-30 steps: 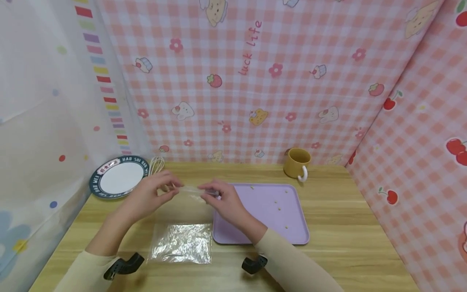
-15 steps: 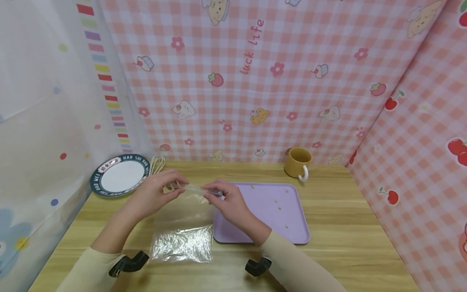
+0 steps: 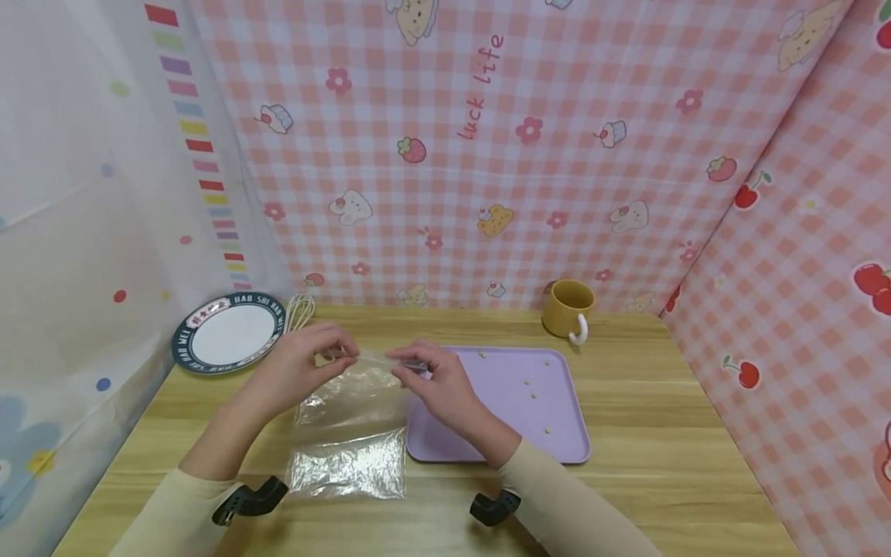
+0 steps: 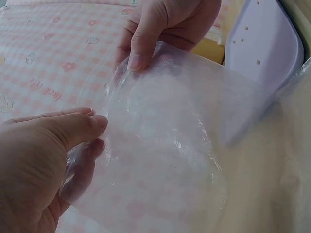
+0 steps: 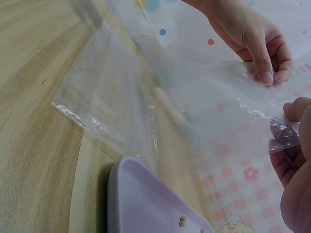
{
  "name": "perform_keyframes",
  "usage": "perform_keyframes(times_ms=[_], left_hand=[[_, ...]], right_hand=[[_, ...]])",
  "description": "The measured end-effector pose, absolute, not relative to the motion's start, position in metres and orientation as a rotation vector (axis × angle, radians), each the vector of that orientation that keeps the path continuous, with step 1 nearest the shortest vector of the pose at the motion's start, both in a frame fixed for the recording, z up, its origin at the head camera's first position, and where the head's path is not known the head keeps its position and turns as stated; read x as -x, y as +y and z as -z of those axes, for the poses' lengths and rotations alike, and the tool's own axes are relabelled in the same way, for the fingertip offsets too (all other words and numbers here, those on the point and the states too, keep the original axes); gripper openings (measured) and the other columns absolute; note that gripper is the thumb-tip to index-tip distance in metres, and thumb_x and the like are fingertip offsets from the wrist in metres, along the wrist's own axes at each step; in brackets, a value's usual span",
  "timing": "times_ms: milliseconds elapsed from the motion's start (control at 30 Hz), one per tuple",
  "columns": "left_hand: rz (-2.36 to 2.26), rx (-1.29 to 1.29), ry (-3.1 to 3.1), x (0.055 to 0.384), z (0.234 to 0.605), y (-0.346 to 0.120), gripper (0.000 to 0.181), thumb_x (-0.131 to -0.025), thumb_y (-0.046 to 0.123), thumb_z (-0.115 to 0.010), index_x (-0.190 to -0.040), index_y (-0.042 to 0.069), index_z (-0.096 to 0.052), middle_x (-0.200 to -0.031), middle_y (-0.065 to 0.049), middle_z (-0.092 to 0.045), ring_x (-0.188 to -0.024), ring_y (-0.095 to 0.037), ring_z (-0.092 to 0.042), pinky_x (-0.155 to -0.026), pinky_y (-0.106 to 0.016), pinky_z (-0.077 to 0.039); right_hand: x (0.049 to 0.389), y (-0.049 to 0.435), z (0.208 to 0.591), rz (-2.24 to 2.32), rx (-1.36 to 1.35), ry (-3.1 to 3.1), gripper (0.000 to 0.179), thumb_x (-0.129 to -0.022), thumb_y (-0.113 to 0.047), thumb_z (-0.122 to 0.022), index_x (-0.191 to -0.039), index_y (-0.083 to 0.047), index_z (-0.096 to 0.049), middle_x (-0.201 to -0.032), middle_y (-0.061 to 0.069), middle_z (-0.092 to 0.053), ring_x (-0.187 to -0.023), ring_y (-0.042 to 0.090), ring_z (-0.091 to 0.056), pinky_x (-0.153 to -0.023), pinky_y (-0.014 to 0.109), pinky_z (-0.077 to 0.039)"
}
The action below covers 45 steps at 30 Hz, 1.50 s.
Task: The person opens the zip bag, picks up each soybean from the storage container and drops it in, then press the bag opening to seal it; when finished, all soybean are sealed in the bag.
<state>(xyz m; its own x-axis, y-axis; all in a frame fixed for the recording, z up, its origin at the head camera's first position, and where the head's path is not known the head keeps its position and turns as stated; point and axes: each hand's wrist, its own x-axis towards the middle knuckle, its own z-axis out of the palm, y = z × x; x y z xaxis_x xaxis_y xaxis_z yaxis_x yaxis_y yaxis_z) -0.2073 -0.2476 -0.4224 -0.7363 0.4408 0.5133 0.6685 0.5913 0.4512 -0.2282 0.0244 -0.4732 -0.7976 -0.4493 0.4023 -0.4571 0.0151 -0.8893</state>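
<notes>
Thumb and fingers of my left hand (image 3: 295, 371) pinch one side of the top edge of a clear plastic bag (image 4: 160, 116). My right hand (image 3: 445, 391) pinches the other side of that edge, a short gap away. Between the hands the film hangs down, creased and see-through. Below it, shiny clear plastic (image 3: 348, 468) lies flat on the table; I cannot tell whether this belongs to the same bag. A lilac tray (image 3: 497, 406), partly behind the right hand and forearm, carries several tiny tan bits (image 5: 182, 222).
A plate with a dark patterned rim (image 3: 237, 333) is at the back left, beside a whisk (image 3: 301, 311). Behind the tray stands a mustard mug (image 3: 562, 313) with a white handle. Patterned cloths close in the wooden table (image 3: 661, 433) at back and sides.
Both hands have shifted slightly right since a second ago and keep their pinch. The bag's hanging film catches more light now. Tray, plate, whisk and mug have stayed put.
</notes>
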Motion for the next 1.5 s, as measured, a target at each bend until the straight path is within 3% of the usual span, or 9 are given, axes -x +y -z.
perform_keyframes(times_ms=[267,533,767,900,1033,1200,1500], left_hand=[[0.906,0.899,-2.494,0.208,0.420,-0.244,0.028,-0.089,-0.002,-0.089,-0.102,0.021,-0.080,-0.104,0.012,-0.077,-0.091,-0.008,-0.072,-0.079,-0.033,-0.064],[0.965,1.078,-2.365,0.207,0.418,-0.236,0.034,-0.085,-0.010,-0.089,-0.100,0.020,-0.081,-0.102,0.013,-0.076,-0.090,-0.009,-0.074,-0.077,-0.029,-0.064],[0.874,1.152,-2.307,0.206,0.415,-0.228,0.030,-0.086,-0.007,-0.091,-0.096,0.020,-0.081,-0.102,0.011,-0.076,-0.090,-0.009,-0.073,-0.077,-0.025,-0.062],[0.835,1.137,-2.319,0.206,0.414,-0.224,0.028,-0.087,-0.004,-0.091,-0.095,0.020,-0.081,-0.101,0.012,-0.076,-0.089,-0.007,-0.073,-0.075,-0.026,-0.061],[0.809,1.115,-2.315,0.207,0.416,-0.221,0.028,-0.086,-0.004,-0.092,-0.094,0.020,-0.080,-0.100,0.012,-0.076,-0.091,-0.009,-0.074,-0.077,-0.028,-0.061],[0.811,1.103,-2.314,0.208,0.421,-0.219,0.029,-0.085,-0.004,-0.093,-0.097,0.019,-0.080,-0.102,0.010,-0.076,-0.095,-0.013,-0.074,-0.082,-0.032,-0.063],[0.813,1.084,-2.325,0.207,0.426,-0.212,0.028,-0.085,0.000,-0.095,-0.096,0.021,-0.079,-0.106,0.009,-0.075,-0.103,-0.017,-0.070,-0.093,-0.045,-0.056]], right_hand=[[0.229,0.028,0.470,-1.929,-1.010,-2.251,0.024,-0.104,-0.005,-0.077,-0.127,-0.005,-0.080,-0.111,0.007,-0.074,-0.092,0.022,-0.076,-0.080,0.033,-0.066],[0.231,0.030,0.457,-1.892,-0.984,-2.285,0.021,-0.108,-0.013,-0.074,-0.126,-0.008,-0.081,-0.103,0.001,-0.076,-0.086,0.016,-0.072,-0.068,0.025,-0.052],[0.235,0.031,0.451,-1.796,-1.117,-2.322,0.015,-0.104,-0.006,-0.077,-0.117,-0.005,-0.082,-0.100,0.003,-0.076,-0.085,0.013,-0.069,-0.074,0.027,-0.058],[0.233,0.033,0.449,-1.764,-1.187,-2.336,0.014,-0.103,-0.004,-0.078,-0.116,-0.002,-0.082,-0.096,0.001,-0.074,-0.084,0.011,-0.069,-0.076,0.030,-0.060],[0.230,0.033,0.448,-1.763,-1.191,-2.345,0.008,-0.103,-0.003,-0.077,-0.109,-0.003,-0.082,-0.092,-0.001,-0.074,-0.078,0.008,-0.064,-0.070,0.025,-0.055],[0.228,0.032,0.451,-1.780,-1.141,-2.360,0.007,-0.103,-0.002,-0.075,-0.104,-0.006,-0.082,-0.084,-0.003,-0.070,-0.069,0.007,-0.055,-0.062,0.022,-0.047],[0.223,0.030,0.452,-1.841,-1.044,-2.364,0.007,-0.105,-0.005,-0.075,-0.105,-0.001,-0.081,-0.084,-0.001,-0.071,-0.067,0.008,-0.052,-0.059,0.022,-0.043]])
